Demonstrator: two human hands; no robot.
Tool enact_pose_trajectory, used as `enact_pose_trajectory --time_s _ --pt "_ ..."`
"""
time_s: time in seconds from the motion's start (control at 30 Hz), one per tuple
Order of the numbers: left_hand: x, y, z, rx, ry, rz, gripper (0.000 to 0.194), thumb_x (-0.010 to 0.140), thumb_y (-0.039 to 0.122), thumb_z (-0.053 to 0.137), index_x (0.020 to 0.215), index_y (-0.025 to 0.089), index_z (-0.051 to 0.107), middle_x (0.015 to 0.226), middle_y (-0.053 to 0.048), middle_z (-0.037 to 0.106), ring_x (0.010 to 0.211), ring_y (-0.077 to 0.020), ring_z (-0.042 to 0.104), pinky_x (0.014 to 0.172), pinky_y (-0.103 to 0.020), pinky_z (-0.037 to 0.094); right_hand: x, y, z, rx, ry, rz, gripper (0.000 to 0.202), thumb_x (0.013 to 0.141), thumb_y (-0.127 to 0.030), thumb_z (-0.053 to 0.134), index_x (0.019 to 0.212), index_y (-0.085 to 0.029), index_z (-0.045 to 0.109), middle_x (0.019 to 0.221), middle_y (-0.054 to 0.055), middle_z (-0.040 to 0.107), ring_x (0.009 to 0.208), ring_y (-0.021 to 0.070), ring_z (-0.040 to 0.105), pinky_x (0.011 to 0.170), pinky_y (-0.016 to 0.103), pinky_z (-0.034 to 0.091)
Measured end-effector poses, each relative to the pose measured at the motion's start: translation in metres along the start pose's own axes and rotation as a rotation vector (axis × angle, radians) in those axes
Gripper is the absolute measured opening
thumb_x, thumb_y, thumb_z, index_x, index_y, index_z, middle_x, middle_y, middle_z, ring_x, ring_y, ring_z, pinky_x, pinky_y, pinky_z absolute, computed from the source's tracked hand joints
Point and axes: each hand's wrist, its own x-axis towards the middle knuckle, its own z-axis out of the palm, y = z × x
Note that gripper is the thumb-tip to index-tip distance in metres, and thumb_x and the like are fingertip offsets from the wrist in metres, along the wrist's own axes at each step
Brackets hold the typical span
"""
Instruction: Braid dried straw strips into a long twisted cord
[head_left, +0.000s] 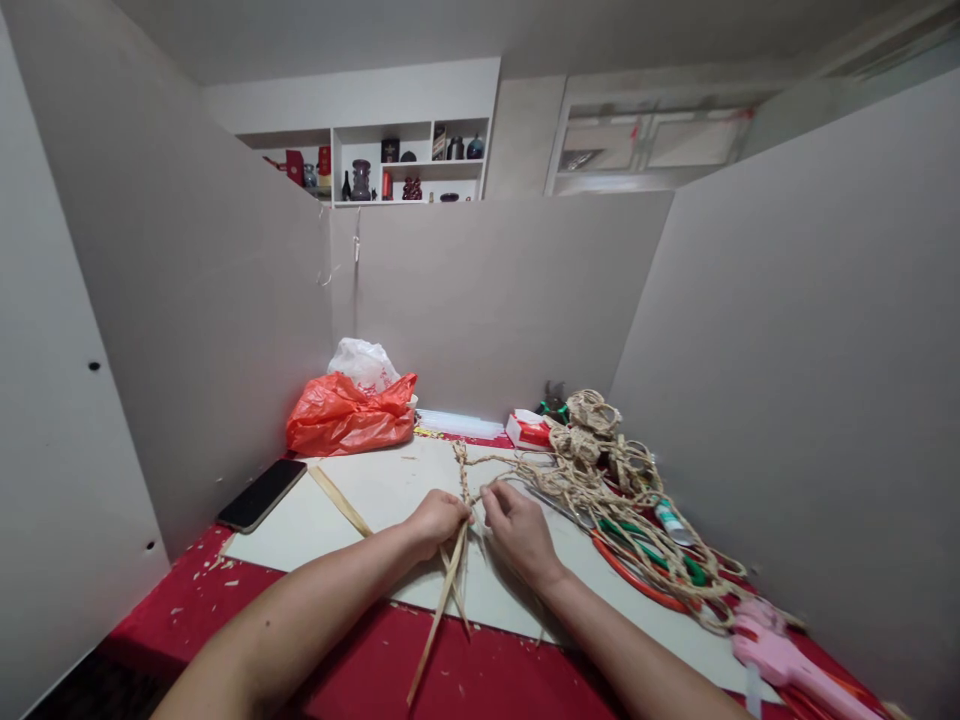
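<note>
My left hand (441, 522) is closed, pinching the lower end of a narrow straw braid (463, 470) that lies upright on the white board. Loose flat straw strips (442, 600) hang below its fingers toward the board's front edge. Just to the right, my right hand (519, 528) has thumb and forefinger pressed together on a thin straw cord (475, 497) beside the braid. Another twisted cord (495, 459) runs from the braid's upper part to a tangled pile of straw rope (592, 470). A separate flat straw strip (337, 500) lies left, partly behind my left forearm.
A phone (262, 495) lies at the left, near a red plastic bag (349, 415). A tissue box (529, 428) stands at the back. Scissors with orange handles (637, 575), a small bottle (673, 522) and a pink glue gun (780, 650) are at the right. Grey partitions (487, 300) enclose the table.
</note>
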Motion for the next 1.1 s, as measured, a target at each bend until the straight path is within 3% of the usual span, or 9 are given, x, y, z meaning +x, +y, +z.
enact_pose_trajectory --time_s 0.17,0.63,1.1 --pt "-0.001 0.001 0.0 0.0 -0.006 -0.014 0.021 0.079 0.019 0.05 0.058 0.016 0.048 0.035 0.007 0.031 0.031 -0.0056 0.022 0.038 -0.022 0.014 0.004 0.003 -0.003 0.001 0.054 0.068 0.033 0.087 -0.042 0.041 0.063 -0.02 0.048 0.054 0.001 0.055 0.051 0.0143 0.047 0.056 0.025 0.034" --pt "-0.003 0.002 0.0 0.021 0.01 -0.015 0.025 0.078 0.023 0.055 0.056 0.015 0.048 0.036 0.008 0.028 0.034 -0.0046 0.022 0.039 -0.021 0.014 0.006 0.008 0.002 0.03 0.006 0.148 0.018 0.078 -0.037 0.049 0.077 -0.02 0.054 0.071 0.003 0.064 0.065 0.018 0.058 0.063 0.027 0.038" --pt "-0.001 0.002 0.0 0.036 0.021 -0.008 0.024 0.076 0.027 0.056 0.057 0.015 0.049 0.038 0.008 0.027 0.035 -0.005 0.021 0.04 -0.021 0.016 0.006 0.011 0.003 0.048 -0.025 0.14 0.023 0.083 -0.037 0.045 0.071 -0.02 0.052 0.064 0.002 0.061 0.061 0.0165 0.056 0.06 0.026 0.036"
